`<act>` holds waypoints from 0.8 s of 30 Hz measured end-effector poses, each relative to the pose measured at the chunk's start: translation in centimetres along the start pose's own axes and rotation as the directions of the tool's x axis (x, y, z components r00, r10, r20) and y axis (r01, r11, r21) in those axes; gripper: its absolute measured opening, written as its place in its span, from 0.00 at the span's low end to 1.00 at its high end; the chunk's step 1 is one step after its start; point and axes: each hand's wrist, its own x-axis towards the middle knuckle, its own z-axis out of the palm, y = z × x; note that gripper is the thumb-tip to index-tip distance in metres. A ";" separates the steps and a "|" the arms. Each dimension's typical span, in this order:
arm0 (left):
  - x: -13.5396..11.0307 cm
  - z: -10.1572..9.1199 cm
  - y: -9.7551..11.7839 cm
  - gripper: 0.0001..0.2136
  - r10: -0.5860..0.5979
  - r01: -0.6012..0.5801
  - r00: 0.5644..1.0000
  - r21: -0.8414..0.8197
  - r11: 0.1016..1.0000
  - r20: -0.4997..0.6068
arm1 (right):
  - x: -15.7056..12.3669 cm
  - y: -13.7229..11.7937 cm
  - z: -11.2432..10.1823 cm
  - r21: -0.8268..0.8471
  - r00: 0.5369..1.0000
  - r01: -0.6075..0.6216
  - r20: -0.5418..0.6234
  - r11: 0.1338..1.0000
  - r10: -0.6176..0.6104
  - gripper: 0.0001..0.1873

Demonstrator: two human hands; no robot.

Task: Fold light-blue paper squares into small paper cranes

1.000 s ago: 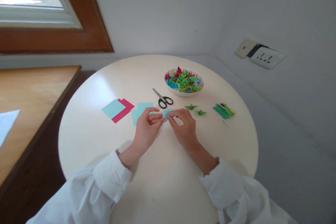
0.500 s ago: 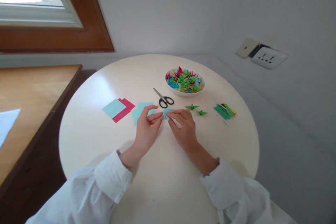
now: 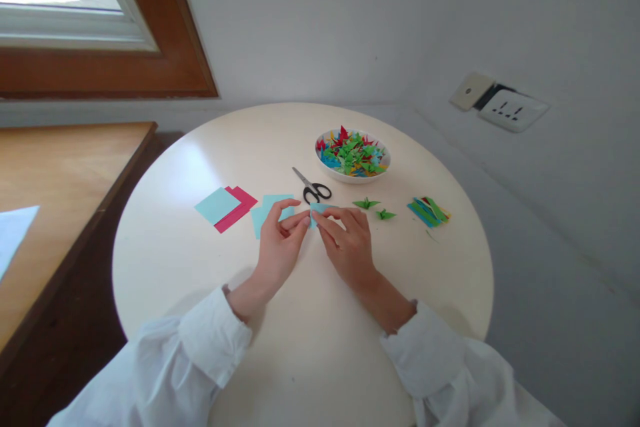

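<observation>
My left hand [image 3: 280,243] and my right hand [image 3: 347,243] meet at the middle of the round cream table [image 3: 300,347]. Both pinch a small light-blue folded paper [image 3: 317,210] between their fingertips and press it onto the tabletop. Most of that paper is hidden under my fingers. Just left of it, partly under my left hand, lies a light-blue paper square [image 3: 267,208]. Black-handled scissors [image 3: 313,188] lie shut just beyond my fingertips.
A white bowl [image 3: 353,157] full of small coloured paper cranes stands behind the scissors. Two green cranes [image 3: 373,208] and a pile of coloured strips [image 3: 429,211] lie to the right. Blue and red paper sheets [image 3: 225,207] lie left. A wooden desk [image 3: 55,200] adjoins the table.
The folded blue paper has been turned and folded tighter between my fingertips, and my hands have shifted slightly. Nothing else on the table has moved.
</observation>
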 end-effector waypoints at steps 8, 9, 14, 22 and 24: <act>0.0 0.1 0.2 0.18 -0.039 0.038 0.999 -0.064 0.997 -0.010 | 0.1 -0.1 -0.1 -0.068 0.998 0.066 -0.004 0.995 -0.066 0.12; 0.0 0.1 0.1 0.18 -0.039 0.038 0.999 -0.073 0.997 -0.011 | 0.1 -0.1 -0.1 -0.076 0.997 0.071 -0.004 0.995 -0.071 0.12; 0.0 0.1 0.1 0.18 -0.048 0.047 0.999 -0.070 0.996 -0.004 | 0.1 -0.2 -0.2 -0.104 0.998 0.067 0.014 0.992 -0.066 0.13; 0.2 -0.1 0.0 0.16 0.000 0.001 1.000 -0.048 0.999 0.019 | -0.1 -0.6 -0.2 -0.100 0.997 0.071 -0.026 0.992 -0.074 0.16; 0.2 -0.2 -0.1 0.16 0.006 -0.005 1.000 -0.038 0.999 0.026 | 0.0 -0.6 -0.4 -0.046 0.995 0.032 -0.096 0.998 -0.036 0.13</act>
